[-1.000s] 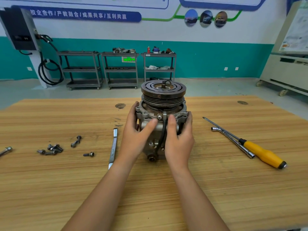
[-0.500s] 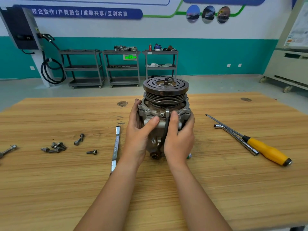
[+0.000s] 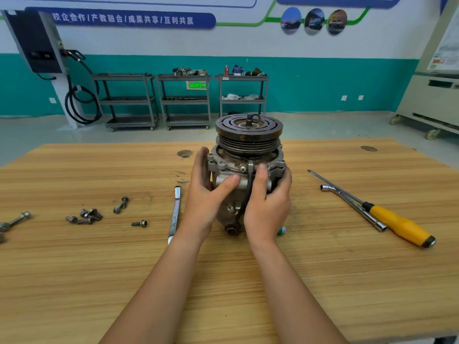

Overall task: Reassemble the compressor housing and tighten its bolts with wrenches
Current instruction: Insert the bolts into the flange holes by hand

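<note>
Head: hands point(image 3: 206, 204) point(image 3: 269, 207) grip compressor point(image 3: 248, 142); banner point(image 3: 124, 19) reads 校企合作

Both bare forearms reached forward from the bottom edge and converged toward the middle. The left forearm point(image 3: 159, 289) ran up and to the right, and the right forearm point(image 3: 290, 289) ran up and slightly to the left. Both wrists were straight. The left hand point(image 3: 206, 202) cupped the left side of the compressor point(image 3: 248, 142), its fingers point(image 3: 200, 165) wrapped round toward the far side. Its thumb point(image 3: 228, 183) lay slantwise across the front, pointing up and right. The right hand point(image 3: 269, 207) gripped the right side, with fingers point(image 3: 285, 180) curled round behind and the thumb point(image 3: 260, 180) upright against the front, its tip just below the flange. The thumbs were close together but not touching. The backs of both hands faced the camera.
</note>
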### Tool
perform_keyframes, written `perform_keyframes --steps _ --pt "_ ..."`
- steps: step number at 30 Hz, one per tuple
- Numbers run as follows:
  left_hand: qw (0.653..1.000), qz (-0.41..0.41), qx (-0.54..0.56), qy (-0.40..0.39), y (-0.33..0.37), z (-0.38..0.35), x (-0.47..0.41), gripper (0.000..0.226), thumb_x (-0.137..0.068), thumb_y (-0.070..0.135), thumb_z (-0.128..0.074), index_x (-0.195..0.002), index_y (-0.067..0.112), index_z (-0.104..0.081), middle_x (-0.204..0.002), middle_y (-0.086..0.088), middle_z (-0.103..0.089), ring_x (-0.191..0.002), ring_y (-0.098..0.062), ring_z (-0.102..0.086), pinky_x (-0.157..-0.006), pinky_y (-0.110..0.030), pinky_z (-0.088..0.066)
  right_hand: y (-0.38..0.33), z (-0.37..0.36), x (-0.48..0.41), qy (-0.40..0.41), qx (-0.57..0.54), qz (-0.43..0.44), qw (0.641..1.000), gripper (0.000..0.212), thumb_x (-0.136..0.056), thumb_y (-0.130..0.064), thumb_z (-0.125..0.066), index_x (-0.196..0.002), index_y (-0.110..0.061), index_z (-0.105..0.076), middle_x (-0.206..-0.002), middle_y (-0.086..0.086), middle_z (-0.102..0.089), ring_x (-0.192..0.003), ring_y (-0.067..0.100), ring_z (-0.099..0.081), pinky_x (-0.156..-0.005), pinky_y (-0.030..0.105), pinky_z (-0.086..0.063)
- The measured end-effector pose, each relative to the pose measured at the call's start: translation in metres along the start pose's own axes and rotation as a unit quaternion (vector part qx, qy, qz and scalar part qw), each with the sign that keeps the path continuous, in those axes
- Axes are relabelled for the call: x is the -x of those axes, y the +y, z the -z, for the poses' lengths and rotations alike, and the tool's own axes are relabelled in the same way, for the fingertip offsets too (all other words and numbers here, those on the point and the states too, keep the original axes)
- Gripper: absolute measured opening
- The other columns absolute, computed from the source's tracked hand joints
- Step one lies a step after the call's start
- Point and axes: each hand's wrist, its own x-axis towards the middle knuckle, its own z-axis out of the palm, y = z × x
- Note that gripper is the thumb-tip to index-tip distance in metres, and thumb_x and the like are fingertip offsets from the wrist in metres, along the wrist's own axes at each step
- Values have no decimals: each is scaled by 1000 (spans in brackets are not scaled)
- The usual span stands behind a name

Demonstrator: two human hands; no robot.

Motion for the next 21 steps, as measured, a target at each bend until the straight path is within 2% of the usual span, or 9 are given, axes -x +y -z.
perform_keyframes --steps 3,5,8,12,16,19,21 --pt "1000 -1 15 17 -3 -2 1 68 -70 18 -73 -131 29 -44 -116 20 -64 -109 3 -57 -79 -10 -47 1 -2 0 13 -7 0 1000 66 -82 -57 -42 -129 -12 -51 -104 -14 -58 -94 2 -53 -78 16 -38" --pt "998 8 52 25 -4 -5 3 64 -71 13 -71 -129 28 -46 -112 18 -66 -107 0 -60 -77 -12 -49 1 -3 0 18 -10 1 1000 72 -80 -62 -39 -129 -11 -51 -103 -14 -58 -94 2 -53 -79 18 -40" --pt "995 22 96 29 -5 -6 3 68 -71 8 -72 -131 24 -46 -112 12 -68 -105 -5 -63 -75 -15 -51 0 -5 1 27 -13 8 1000 76 -78 -63 -34 -128 -9 -51 -105 -11 -60 -94 5 -55 -82 24 -43" --pt "993 27 105 38 -2 -6 3 71 -66 11 -72 -131 22 -46 -113 10 -67 -106 -6 -62 -76 -16 -51 -1 -4 2 31 -9 7 999 79 -78 -64 -31 -129 -7 -51 -111 1 -66 -100 17 -60 -84 31 -46" --pt "992 32 111 40 -1 -7 4 70 -66 10 -71 -131 21 -47 -116 7 -66 -108 -9 -61 -78 -17 -51 -2 -3 2 17 -8 4 1000 76 -78 -63 -31 -128 -10 -51 -112 -1 -65 -100 13 -59 -81 24 -42" --pt "991 39 117 46 0 -7 4 80 -65 12 -75 -137 19 -42 -127 2 -60 -112 -9 -59 -78 -17 -51 0 -1 0 -5 -8 0 1000 72 -78 -62 -41 -127 -11 -51 -112 -5 -64 -100 9 -57 -76 14 -38" --pt "991 42 118 52 0 -7 4 88 -64 14 -78 -142 20 -37 -136 0 -53 -118 -9 -55 -81 -18 -50 1 1 -1 -8 -14 -4 1000 70 -78 -60 -45 -127 -11 -52 -113 -5 -64 -103 10 -57 -78 13 -39"
